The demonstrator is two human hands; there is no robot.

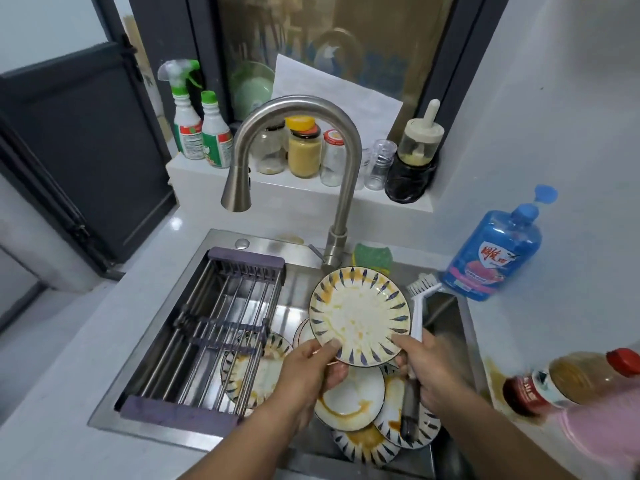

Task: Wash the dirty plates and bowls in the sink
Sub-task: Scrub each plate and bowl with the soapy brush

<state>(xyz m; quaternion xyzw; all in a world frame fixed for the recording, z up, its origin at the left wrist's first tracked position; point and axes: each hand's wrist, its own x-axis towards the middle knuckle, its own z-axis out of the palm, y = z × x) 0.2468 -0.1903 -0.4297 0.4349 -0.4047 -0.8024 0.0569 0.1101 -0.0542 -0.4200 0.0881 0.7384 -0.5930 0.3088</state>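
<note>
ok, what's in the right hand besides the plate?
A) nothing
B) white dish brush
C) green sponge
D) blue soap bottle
B: the right hand grips the white dish brush by its handle, bristles up beside the plate, which the left hand also holds; the green sponge lies behind the faucet.

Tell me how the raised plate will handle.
The plate looks rigid and probably ceramic, so likely breakable if dropped onto the stacked plates below. Its greasy-looking smears suggest slipperiness; the left hand pinches only its rim, so that grip may slide.
</note>
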